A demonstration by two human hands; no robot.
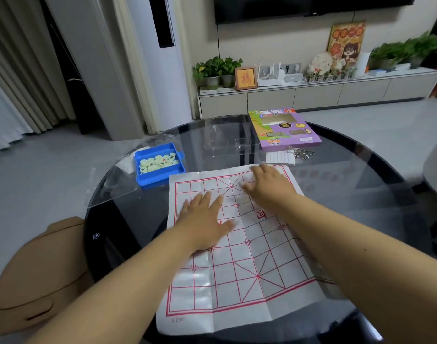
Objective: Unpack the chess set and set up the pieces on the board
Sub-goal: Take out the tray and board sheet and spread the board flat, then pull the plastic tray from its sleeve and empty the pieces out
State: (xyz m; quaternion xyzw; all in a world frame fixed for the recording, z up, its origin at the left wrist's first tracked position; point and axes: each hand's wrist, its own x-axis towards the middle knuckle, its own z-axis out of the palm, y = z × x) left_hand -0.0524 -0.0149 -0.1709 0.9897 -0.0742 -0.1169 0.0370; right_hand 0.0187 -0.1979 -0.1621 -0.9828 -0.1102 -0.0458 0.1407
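While the paper board [239,247] lies unfolded on the glass table [361,184], I see both hands flat on it: left hand [207,219] and right hand [267,184], fingers straight, gripping nothing. Pieces [158,162] sit in the blue tray [160,180] just beyond the board's far-left corner.

- A round table [376,155] with a dark glass top stood in the foreground on a pale grey floor [51,165].
- Beige curtains [16,70] hung at the left, beside a tall white floor-standing air conditioner [148,58].
- A long low cabinet [312,95] ran along the beige far wall, under a black wall-mounted television [312,6].
- On the cabinet sat leafy potted plants [217,70], a small framed picture [245,78] and a colourful cartoon poster [346,40].
- A tan chair [36,274] stood at the table's near left.
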